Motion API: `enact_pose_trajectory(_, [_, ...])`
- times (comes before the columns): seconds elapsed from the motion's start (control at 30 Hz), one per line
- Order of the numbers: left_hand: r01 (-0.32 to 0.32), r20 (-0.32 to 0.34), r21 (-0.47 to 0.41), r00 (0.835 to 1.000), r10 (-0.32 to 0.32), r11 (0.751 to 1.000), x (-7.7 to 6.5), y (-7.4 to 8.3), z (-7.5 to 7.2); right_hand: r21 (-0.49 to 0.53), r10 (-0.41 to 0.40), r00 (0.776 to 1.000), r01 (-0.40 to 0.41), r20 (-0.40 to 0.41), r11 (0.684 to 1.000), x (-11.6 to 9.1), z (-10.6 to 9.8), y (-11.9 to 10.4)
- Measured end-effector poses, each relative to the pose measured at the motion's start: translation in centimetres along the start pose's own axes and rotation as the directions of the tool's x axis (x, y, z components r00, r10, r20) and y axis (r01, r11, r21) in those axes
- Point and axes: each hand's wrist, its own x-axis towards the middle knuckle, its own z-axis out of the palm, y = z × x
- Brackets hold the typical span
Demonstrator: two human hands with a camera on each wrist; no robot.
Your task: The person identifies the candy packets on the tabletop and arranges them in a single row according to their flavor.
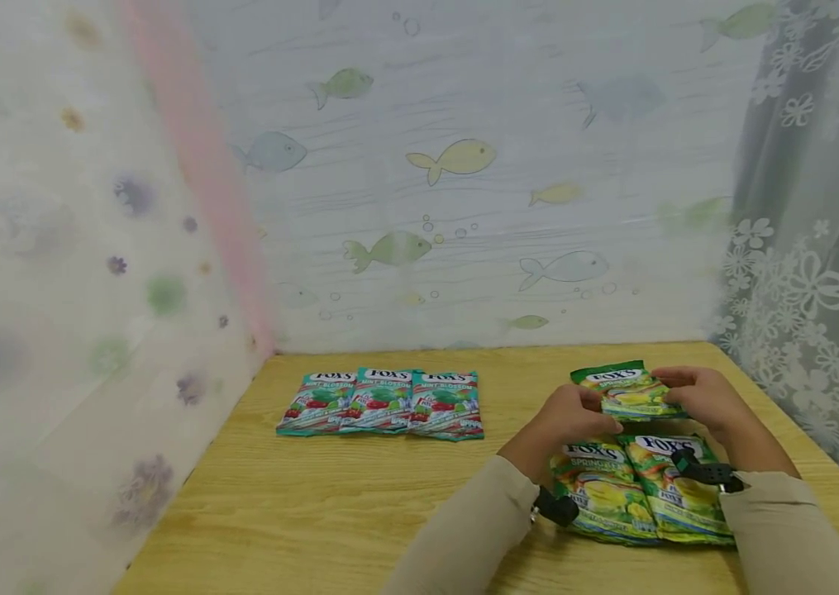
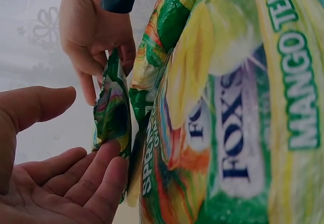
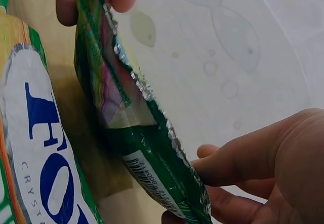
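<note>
A green and yellow Fox's candy bag [image 1: 631, 392] is tilted between the two hands, behind two matching bags. My right hand [image 1: 705, 401] pinches one end of it, thumb and fingers on opposite faces in the right wrist view. At the other end, my left hand [image 1: 568, 416] touches the bag with its fingertips; its thumb stands apart in the left wrist view. In front, the left matching bag [image 1: 605, 496] and the right matching bag [image 1: 675, 496] lie side by side, near the forearms. The tilted bag's back, with a barcode [image 3: 152, 181], faces the right wrist camera.
Three teal Fox's Mint Blossom bags [image 1: 382, 405] overlap in a row at the back left of the wooden table [image 1: 315, 512]. A fish-patterned sheet [image 1: 456, 207] hangs behind the table. A lace curtain [image 1: 821, 289] hangs at the right.
</note>
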Motion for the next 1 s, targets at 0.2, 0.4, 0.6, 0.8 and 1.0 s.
enact_pose_trajectory(0.2, [-0.013,-0.016,-0.046,1.0,0.012,0.999,0.1,-0.5,-0.7,0.004,-0.02,1.0,0.02,0.0,1.0,0.0,0.3,-0.6])
enact_pose_trajectory(0.4, [-0.016,-0.037,-0.069,0.999,0.014,0.998,0.4,-1.0,-1.5,0.005,-0.042,0.999,0.042,-0.001,0.999,-0.1,0.5,-1.8])
enact_pose_trajectory(0.6, [-0.043,-0.055,-0.045,0.998,0.041,0.998,0.5,-1.1,-2.4,-0.003,-0.052,0.999,0.052,-0.007,0.999,-0.1,0.7,-2.7])
enact_pose_trajectory(0.8, [-0.058,-0.086,-0.08,0.995,0.051,0.995,0.3,-1.3,-3.3,0.002,-0.067,0.998,0.068,-0.019,0.998,0.1,1.2,-3.3])
enact_pose_trajectory(1.0, [-0.055,-0.148,-0.071,0.988,0.044,0.996,0.3,-1.7,-4.2,0.004,-0.095,0.995,0.095,-0.028,0.995,0.3,2.3,-4.1])
